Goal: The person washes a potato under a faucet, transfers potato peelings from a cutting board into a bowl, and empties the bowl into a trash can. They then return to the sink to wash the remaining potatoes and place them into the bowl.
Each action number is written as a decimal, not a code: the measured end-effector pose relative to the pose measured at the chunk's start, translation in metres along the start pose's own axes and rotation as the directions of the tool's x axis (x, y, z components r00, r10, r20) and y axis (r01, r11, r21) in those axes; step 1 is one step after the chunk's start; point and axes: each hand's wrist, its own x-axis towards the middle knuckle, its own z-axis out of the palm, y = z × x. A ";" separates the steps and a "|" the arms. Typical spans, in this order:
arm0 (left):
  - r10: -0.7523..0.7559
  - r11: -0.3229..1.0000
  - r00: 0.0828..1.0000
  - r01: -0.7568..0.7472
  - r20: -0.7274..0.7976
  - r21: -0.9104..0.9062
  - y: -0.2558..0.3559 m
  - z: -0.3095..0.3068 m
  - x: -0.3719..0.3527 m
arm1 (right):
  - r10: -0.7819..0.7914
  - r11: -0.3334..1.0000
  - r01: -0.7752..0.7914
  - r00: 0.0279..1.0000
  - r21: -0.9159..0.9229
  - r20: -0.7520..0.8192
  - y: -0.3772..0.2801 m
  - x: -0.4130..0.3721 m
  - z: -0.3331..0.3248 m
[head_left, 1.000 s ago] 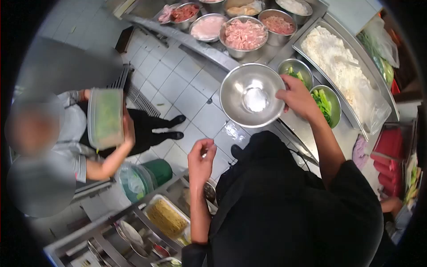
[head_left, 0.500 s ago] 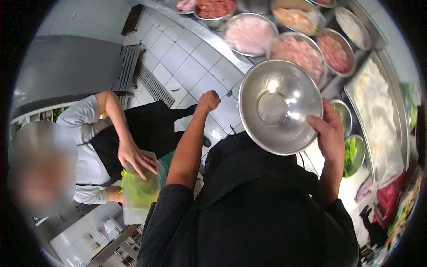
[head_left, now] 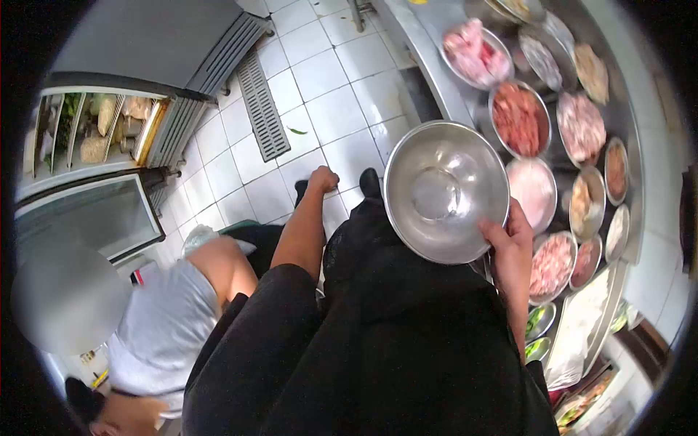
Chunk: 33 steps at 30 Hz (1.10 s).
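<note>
A wide steel mixing bowl is tilted toward me in front of my body. It looks bare inside, with shiny reflections on its wall. My right hand grips its right rim, thumb over the inner edge and fingers behind, out of sight. My left hand hangs over the tiled floor, to the left of the bowl and apart from it. Its fingers are curled into a loose fist, and nothing shows in them.
On the right, a steel counter carries several bowls of raw meat, such as a red meat bowl, and a long tray. At left stands an open refrigerator. A person in a grey shirt bends beside me. A drain grate lies in the floor.
My view has shifted forward along the counter, with the bowl still in my right hand. The person at left has bent over, and the container of greens is out of sight. The open refrigerator now shows.
</note>
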 end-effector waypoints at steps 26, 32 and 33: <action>-0.558 0.292 0.798 0.446 0.227 -0.846 -0.185 -0.055 0.332 | 0.331 0.943 -0.332 0.940 0.006 0.087 0.176 0.525 0.393; -0.619 -0.181 0.653 0.422 0.436 -0.888 -0.216 0.034 0.436 | 0.134 0.953 -0.106 0.987 -0.283 0.083 0.272 0.586 0.388; -0.563 -0.214 0.692 0.407 0.452 -0.888 -0.226 0.055 0.452 | 0.094 0.958 -0.075 0.994 -0.278 0.056 0.280 0.589 0.384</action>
